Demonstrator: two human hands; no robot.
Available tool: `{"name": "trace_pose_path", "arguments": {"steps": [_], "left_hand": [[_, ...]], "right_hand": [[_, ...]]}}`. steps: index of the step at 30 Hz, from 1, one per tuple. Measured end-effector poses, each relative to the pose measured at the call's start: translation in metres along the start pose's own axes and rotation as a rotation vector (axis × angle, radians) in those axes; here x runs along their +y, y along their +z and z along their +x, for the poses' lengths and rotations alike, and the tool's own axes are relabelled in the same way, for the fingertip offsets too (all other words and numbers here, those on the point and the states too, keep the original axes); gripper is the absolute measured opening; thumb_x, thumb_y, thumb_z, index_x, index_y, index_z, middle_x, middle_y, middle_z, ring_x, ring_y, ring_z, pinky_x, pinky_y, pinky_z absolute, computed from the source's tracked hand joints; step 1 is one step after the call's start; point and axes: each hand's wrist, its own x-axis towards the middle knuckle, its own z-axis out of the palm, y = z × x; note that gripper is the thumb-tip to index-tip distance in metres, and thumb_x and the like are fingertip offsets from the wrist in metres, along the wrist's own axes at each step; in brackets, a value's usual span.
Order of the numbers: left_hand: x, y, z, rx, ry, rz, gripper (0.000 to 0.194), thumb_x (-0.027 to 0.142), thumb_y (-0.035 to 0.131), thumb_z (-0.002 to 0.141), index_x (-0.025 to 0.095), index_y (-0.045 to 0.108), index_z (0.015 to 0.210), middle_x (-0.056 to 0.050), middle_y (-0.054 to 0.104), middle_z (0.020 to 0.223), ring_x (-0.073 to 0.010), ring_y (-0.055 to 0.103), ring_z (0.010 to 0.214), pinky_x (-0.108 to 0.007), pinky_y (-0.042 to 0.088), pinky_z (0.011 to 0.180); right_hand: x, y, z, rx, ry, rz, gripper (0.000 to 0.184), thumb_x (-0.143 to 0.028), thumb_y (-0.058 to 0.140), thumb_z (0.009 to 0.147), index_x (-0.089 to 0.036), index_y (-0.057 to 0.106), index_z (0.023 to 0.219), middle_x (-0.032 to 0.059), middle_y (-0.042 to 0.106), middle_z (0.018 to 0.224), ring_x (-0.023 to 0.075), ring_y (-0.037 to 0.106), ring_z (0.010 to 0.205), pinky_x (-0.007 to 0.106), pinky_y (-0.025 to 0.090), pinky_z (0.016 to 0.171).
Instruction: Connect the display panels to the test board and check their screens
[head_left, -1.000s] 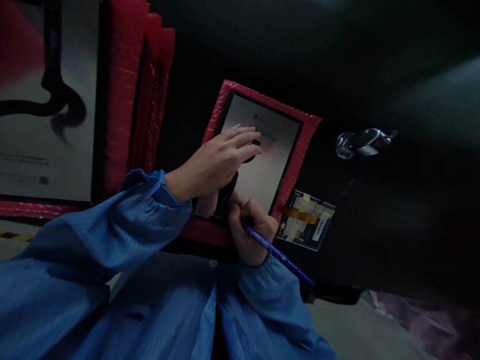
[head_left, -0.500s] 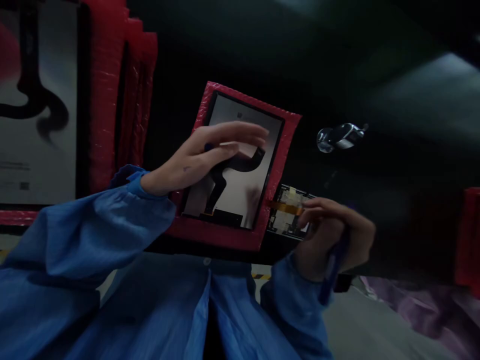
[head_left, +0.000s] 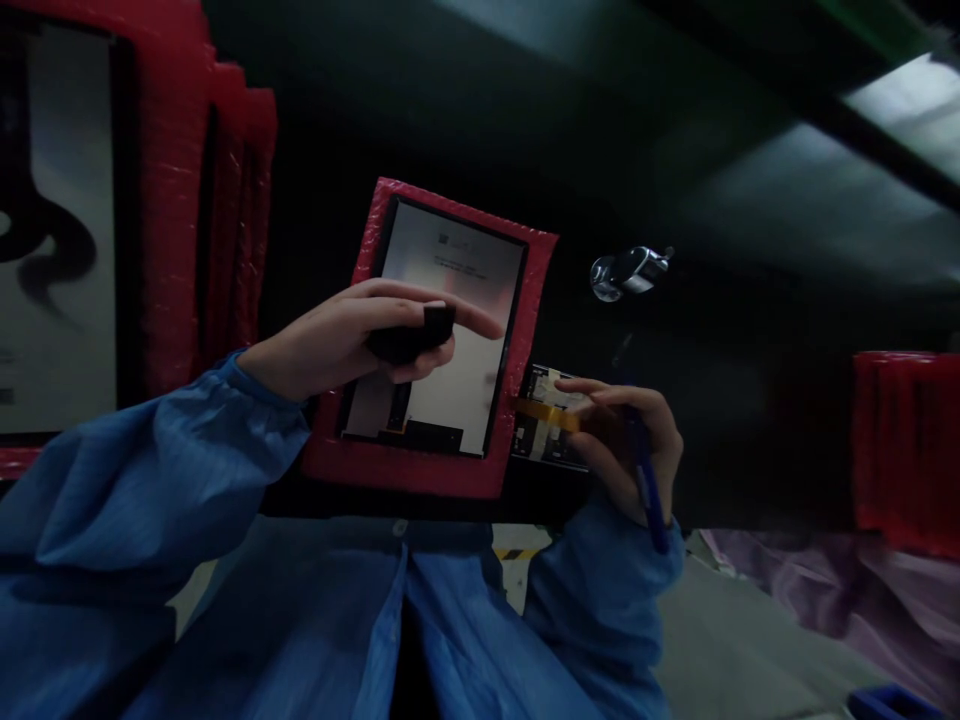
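Observation:
A display panel (head_left: 465, 390), silvery with a dark frame, lies on a red bubble-wrap sheet (head_left: 405, 480). My left hand (head_left: 337, 335) is over it, thumb and curled fingers closed on the black flex cable (head_left: 405, 343) while the index finger stretches out to the right. Beside the sheet's right edge sits a small circuit board (head_left: 536, 440) with an orange ribbon cable (head_left: 547, 413) across it. At that ribbon are the fingertips of my right hand (head_left: 637, 425); whether they pinch it I cannot tell. A blue pen-like tool (head_left: 646, 470) is held across the same hand.
Stacked red bubble-wrap sheets (head_left: 169, 200) stand at the left, with another large panel (head_left: 71, 330) on them. A shiny metal object (head_left: 628, 273) lies beyond my right hand. More red wrap (head_left: 904, 450) is at the far right, above purple cloth (head_left: 825, 600).
My left hand has turned, and its fingers have closed round the black flex cable, lifting its end. My right hand's fingers have shifted slightly at the orange ribbon. The whole view has moved a little.

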Motion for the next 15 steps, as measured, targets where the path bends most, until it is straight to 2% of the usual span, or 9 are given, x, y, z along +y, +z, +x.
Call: {"name": "trace_pose_path", "arguments": {"steps": [3,5,7,10,12,15], "left_hand": [[0.002,0.003,0.001,0.032,0.029,-0.041,0.031,0.033,0.048,0.094,0.015,0.074,0.096,-0.005,0.054,0.06,-0.0145,0.05,0.047,-0.031,0.044,0.043],[0.004,0.005,0.003,0.062,0.026,-0.118,0.023,0.032,0.052,0.092,0.017,0.067,0.083,-0.004,0.051,0.063,-0.0128,0.045,0.047,-0.031,0.041,0.043],[0.006,0.007,0.004,0.067,0.034,-0.178,0.023,0.035,0.056,0.091,0.02,0.057,0.074,-0.002,0.047,0.064,-0.0119,0.042,0.049,-0.031,0.04,0.045],[0.008,0.008,0.005,0.081,0.052,-0.177,0.029,0.04,0.056,0.093,0.022,0.046,0.071,0.001,0.04,0.062,-0.0126,0.041,0.05,-0.031,0.04,0.048],[0.008,0.009,0.004,0.124,0.055,-0.112,0.03,0.04,0.052,0.096,0.022,0.045,0.073,0.002,0.038,0.06,-0.012,0.04,0.049,-0.029,0.039,0.048],[0.007,0.013,0.001,0.194,0.082,0.181,0.027,0.037,0.052,0.098,0.02,0.053,0.077,0.003,0.045,0.062,-0.0105,0.043,0.052,-0.025,0.039,0.049]], "right_hand": [[-0.008,0.005,0.019,-0.091,-0.026,0.124,0.025,-0.043,0.08,0.079,-0.028,0.065,0.093,0.0052,0.076,0.089,0.021,0.071,0.068,0.035,0.057,0.058],[-0.015,0.014,0.036,-0.225,-0.035,0.2,0.029,-0.044,0.083,0.077,-0.027,0.066,0.092,0.0042,0.075,0.085,0.0197,0.072,0.067,0.035,0.06,0.061],[-0.02,0.027,0.051,-0.313,-0.006,0.247,0.029,-0.041,0.083,0.076,-0.025,0.067,0.095,0.0034,0.075,0.086,0.0185,0.073,0.07,0.033,0.061,0.064],[-0.022,0.051,0.064,-0.285,0.088,0.306,0.018,-0.036,0.076,0.084,-0.022,0.067,0.092,0.0013,0.074,0.081,0.0148,0.071,0.065,0.028,0.059,0.059],[-0.02,0.064,0.064,-0.26,0.141,0.345,0.015,-0.034,0.072,0.087,-0.02,0.067,0.088,-0.0003,0.071,0.075,0.012,0.067,0.059,0.024,0.055,0.055],[-0.016,0.072,0.059,-0.295,0.182,0.394,0.014,-0.032,0.072,0.087,-0.019,0.067,0.086,-0.0028,0.065,0.066,0.0086,0.057,0.05,0.022,0.049,0.049]]}}
